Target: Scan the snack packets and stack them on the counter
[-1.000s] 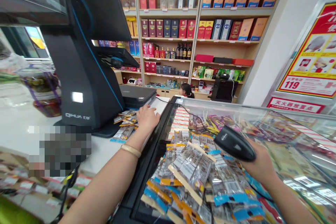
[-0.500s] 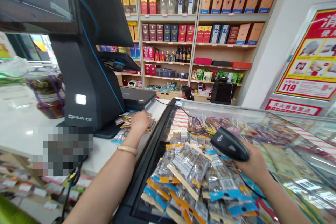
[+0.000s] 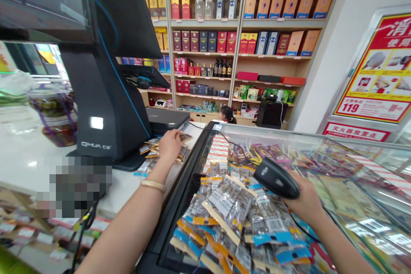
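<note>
My left hand [image 3: 170,144], with a bangle at the wrist, reaches over small snack packets [image 3: 147,166] on the white counter beside the register stand. Its fingers are closed at the edge of one snack packet [image 3: 185,138]; the grip itself is partly hidden. In my right hand [image 3: 305,197] is a black barcode scanner [image 3: 276,178], its head pointing left. The scanner is over a large heap of clear packets [image 3: 229,205] with blue, orange and cream strips, several showing barcodes. That heap lies on the glass display case [image 3: 321,137].
The register [image 3: 105,94] stands at the left, with a flat black box [image 3: 168,117] behind it. A cable runs across the glass. Purple-strapped jars [image 3: 56,115] are farther left. Behind the case are shelves of boxed bottles and a person's head [image 3: 228,114].
My left hand has shifted slightly up and left over the packets, and a packet now shows by its fingers. The scanner has moved slightly in view, still in my right hand.
</note>
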The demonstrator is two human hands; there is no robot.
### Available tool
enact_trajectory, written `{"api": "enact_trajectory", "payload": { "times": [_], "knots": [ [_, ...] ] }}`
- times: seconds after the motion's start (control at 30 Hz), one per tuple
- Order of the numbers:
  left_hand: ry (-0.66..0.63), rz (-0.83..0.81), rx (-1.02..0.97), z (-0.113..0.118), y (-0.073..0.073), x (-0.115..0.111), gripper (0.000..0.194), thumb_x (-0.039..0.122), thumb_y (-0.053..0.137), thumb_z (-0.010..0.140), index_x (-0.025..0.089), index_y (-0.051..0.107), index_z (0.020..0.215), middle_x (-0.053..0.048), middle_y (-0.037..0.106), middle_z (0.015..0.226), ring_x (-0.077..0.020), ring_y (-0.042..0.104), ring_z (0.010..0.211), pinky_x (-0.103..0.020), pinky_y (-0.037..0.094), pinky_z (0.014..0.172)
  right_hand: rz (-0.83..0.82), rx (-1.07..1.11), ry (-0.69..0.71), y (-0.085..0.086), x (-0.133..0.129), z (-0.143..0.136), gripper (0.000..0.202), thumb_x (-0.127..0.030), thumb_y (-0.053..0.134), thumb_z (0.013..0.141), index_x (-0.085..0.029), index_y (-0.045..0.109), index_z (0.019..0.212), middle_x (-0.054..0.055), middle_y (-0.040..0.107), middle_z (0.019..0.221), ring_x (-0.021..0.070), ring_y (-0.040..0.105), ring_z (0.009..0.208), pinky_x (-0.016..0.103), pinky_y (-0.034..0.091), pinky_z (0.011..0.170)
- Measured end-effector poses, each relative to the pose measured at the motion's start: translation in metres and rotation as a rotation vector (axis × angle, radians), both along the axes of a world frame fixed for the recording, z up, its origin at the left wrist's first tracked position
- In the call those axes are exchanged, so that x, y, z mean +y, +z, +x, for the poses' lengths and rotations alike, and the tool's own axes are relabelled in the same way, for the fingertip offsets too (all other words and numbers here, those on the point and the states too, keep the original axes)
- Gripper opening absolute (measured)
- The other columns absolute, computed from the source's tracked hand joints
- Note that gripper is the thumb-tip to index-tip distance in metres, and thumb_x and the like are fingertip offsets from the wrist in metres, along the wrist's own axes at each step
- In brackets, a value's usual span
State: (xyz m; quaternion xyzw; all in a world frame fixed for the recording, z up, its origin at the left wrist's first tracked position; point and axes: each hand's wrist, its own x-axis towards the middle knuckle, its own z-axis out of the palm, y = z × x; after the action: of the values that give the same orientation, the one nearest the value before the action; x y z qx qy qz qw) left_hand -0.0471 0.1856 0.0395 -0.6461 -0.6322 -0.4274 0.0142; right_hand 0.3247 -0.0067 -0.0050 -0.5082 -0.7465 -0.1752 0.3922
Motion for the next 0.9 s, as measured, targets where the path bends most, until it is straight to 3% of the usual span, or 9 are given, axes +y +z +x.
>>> {"api": "enact_trajectory", "payload": {
  "times": [0.13,0.23,0.33,0.53,0.6,0.8,0.9],
  "knots": [
    [-0.318,0.088,-0.418,0.013,-0.002,0.001,0.020,0.024,0.043,0.082,0.017,0.059,0.091,-0.009,0.069,0.089,-0.0193,0.066,0.085,-0.030,0.049,0.081,0.027,0.083,-0.021,0.006,-0.004,-0.011,0.024,-0.020,0.053,0.066,-0.022,0.066,0.086,0.005,0.072,0.080,0.0232,0.070,0.072,0.030,0.055,0.062],
    [-0.495,0.182,-0.472,0.024,-0.003,-0.005,0.013,0.032,0.051,0.079,0.019,0.053,0.075,-0.007,0.066,0.088,-0.0180,0.063,0.084,-0.030,0.049,0.081,0.017,0.102,-0.034,0.007,-0.005,-0.012,0.021,-0.022,0.053,0.067,-0.022,0.065,0.084,0.006,0.072,0.081,0.0238,0.070,0.074,0.031,0.055,0.063],
    [-0.552,0.236,-0.406,0.034,-0.003,-0.012,0.019,0.033,0.060,0.073,0.020,0.049,0.065,-0.007,0.064,0.089,-0.0193,0.060,0.091,-0.031,0.047,0.087,0.022,0.112,-0.036,0.007,-0.005,-0.012,0.022,-0.023,0.053,0.068,-0.021,0.066,0.086,0.006,0.073,0.083,0.0239,0.070,0.076,0.032,0.055,0.065],
    [-0.699,0.173,-0.418,0.046,-0.003,-0.022,0.021,0.033,0.066,0.071,0.019,0.064,0.087,-0.013,0.052,0.133,-0.0249,0.051,0.122,-0.036,0.045,0.097,0.039,0.084,-0.026,0.014,-0.007,-0.012,0.017,-0.024,0.056,0.071,-0.021,0.065,0.084,0.007,0.071,0.081,0.0228,0.069,0.073,0.030,0.053,0.062],
    [-0.747,0.147,-0.444,0.050,-0.004,-0.027,0.025,0.034,0.069,0.069,0.019,0.066,0.089,-0.013,0.049,0.137,-0.0260,0.049,0.124,-0.037,0.043,0.101,0.036,0.061,-0.017,0.017,-0.008,-0.013,0.012,-0.024,0.057,0.071,-0.021,0.065,0.081,0.006,0.070,0.078,0.0217,0.068,0.069,0.029,0.052,0.060],
    [-0.840,-0.052,-0.561,0.066,-0.003,-0.043,0.033,0.033,0.077,0.061,0.019,0.072,0.091,-0.008,0.068,0.100,-0.0235,0.062,0.099,-0.034,0.048,0.092,-0.043,0.150,-0.041,0.022,-0.008,-0.020,0.021,-0.023,0.057,0.071,-0.020,0.065,0.090,0.006,0.071,0.082,0.0213,0.067,0.074,0.030,0.052,0.065],
    [-0.907,-0.108,-0.567,0.071,-0.004,-0.049,0.033,0.032,0.080,0.059,0.019,0.074,0.088,-0.007,0.069,0.096,-0.0222,0.062,0.094,-0.032,0.050,0.089,-0.113,0.155,-0.044,0.022,-0.006,-0.024,0.020,-0.021,0.056,0.071,-0.021,0.065,0.089,0.005,0.071,0.082,0.0205,0.066,0.075,0.029,0.051,0.067]
  ]
}}
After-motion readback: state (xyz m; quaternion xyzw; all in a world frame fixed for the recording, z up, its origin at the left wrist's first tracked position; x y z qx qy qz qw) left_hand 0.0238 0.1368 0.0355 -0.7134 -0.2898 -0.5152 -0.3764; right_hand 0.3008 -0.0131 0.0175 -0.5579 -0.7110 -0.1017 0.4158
